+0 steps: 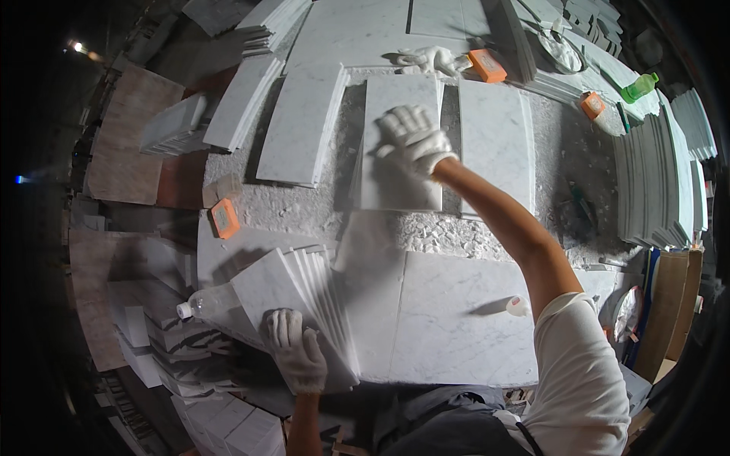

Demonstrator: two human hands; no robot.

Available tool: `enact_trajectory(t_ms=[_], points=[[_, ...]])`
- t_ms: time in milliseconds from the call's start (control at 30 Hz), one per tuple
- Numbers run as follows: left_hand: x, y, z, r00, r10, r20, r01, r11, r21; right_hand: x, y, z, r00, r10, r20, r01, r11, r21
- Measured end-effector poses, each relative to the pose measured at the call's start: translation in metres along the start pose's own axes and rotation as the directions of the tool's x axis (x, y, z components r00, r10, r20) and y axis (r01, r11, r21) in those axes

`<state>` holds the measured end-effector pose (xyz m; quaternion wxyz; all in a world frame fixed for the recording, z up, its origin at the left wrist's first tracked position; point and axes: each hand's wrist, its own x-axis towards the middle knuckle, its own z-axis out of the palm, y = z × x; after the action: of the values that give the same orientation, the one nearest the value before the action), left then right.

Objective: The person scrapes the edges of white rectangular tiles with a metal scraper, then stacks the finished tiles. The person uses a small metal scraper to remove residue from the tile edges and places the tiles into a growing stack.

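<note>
Both of my hands wear white knit gloves. My right hand (414,140) reaches across and lies on a pale marble tile (399,186) in the middle of the bench, its fingers stretched out and slightly blurred. That tile seems to rest on others, with edges showing along its right side. Nearer to me, my left hand (296,349) is on the top face of a fanned stack of marble tiles (262,292), fingers extended and thumb apart. Two more tile stacks flank the middle one: a left stack (300,125) and a right stack (496,144).
White stone chips (445,234) cover part of the bench between the stacks. An orange block (225,218) lies at left, another orange block (487,66) beside crumpled gloves (430,59). A green bottle (639,87) lies far right. Tall tile stacks (654,178) line the right side; a clear bottle (209,305) lies left.
</note>
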<state>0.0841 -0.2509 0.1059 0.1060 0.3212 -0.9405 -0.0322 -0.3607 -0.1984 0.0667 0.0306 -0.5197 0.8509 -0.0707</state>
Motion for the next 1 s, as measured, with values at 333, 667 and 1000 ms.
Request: enact_trajectory(t_ms=[333, 667, 1000], points=[[-0.015, -0.011, 0.022, 1.0, -0.003, -0.025, 0.0, 0.99, -0.142, -0.212, -0.043, -0.082, 0.963, -0.215, -0.16, 0.264, 0.653, 0.71], [-0.019, -0.019, 0.033, 0.997, 0.055, -0.057, -0.059, 0.995, -0.083, -0.483, -0.042, 0.003, 0.441, 0.885, -0.149, -0.539, 0.394, 0.744], [-0.016, -0.021, 0.036, 0.996, 0.033, -0.078, -0.041, 0.993, -0.114, -0.575, 0.063, 0.063, -0.056, 0.974, -0.218, -0.908, 0.041, 0.417]])
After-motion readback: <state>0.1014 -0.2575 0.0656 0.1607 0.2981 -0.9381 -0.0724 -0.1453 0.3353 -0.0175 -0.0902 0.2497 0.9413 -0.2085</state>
